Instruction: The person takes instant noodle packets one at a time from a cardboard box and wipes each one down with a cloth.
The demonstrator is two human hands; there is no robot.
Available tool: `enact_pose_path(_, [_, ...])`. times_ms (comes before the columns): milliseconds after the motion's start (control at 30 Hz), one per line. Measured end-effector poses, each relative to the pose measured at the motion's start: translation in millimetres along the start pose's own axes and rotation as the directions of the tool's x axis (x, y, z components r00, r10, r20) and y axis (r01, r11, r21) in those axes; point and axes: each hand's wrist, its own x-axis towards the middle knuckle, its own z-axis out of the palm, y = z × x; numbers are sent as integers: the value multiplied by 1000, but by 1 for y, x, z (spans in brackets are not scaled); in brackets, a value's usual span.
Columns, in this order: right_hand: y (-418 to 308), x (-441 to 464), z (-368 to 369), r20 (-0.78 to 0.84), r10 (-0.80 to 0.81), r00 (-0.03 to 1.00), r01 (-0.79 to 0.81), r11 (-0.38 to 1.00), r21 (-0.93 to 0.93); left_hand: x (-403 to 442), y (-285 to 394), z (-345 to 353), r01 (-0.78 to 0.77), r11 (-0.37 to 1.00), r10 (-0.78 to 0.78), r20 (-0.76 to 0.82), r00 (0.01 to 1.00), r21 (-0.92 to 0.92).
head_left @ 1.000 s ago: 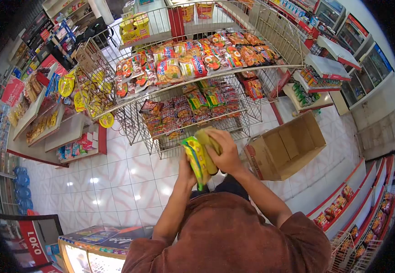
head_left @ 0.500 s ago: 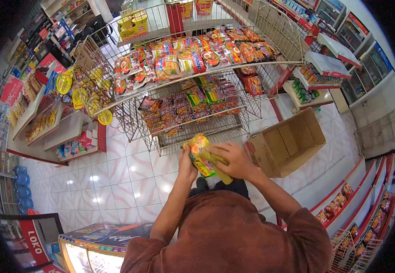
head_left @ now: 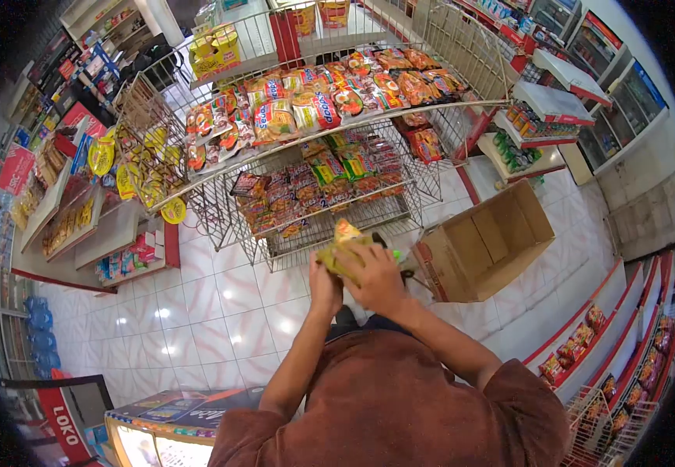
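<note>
In front of my body, my left hand (head_left: 325, 289) grips a yellow and green noodle packet (head_left: 346, 231) from its left side. My right hand (head_left: 381, 279) presses a yellowish cloth (head_left: 340, 263) over the packet's front, fingers wrapped round the cloth. Most of the packet is covered by cloth and fingers; its top corner and a bit of green edge show. Beyond my hands stands a wire rack (head_left: 275, 144), heaped with noodle packets (head_left: 273, 121) on top and more packets (head_left: 306, 183) on its lower shelf.
An open cardboard box (head_left: 450, 257) stands on the tiled floor (head_left: 228, 327) to the right of my hands. Shelves (head_left: 80, 210) with snacks are at left, stepped red-edged shelves (head_left: 617, 335) at right. A lit display case (head_left: 158, 436) is close at lower left.
My right hand has moved left with the cloth and now covers most of the packet, whose front showed earlier. My left hand keeps its hold, and the view has shifted slightly.
</note>
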Motion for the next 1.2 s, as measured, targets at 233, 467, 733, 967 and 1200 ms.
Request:
enact_pose_path(233, [45,-20,2,82,124,989,-136,976,171,13,14,-33,-99,995,92,-184,979,-30])
enact_pose_path(467, [134,-72,52,343,444,828,-558,713,425,37,-5,-40,-39,999,42,-183,982,22])
enact_pose_path(733, [71,-35,2,665,515,541,-831,447,331,51,-12,-16,137,950,-93,-166,982,279])
enact_pose_path(967, [124,12,38,675,614,408,-856,1,517,48,-4,-43,93,965,-66,-113,991,245])
enact_pose_path(1200, [221,107,145,669,640,378,-861,-23,509,-25,-45,-147,187,915,34,-529,848,358])
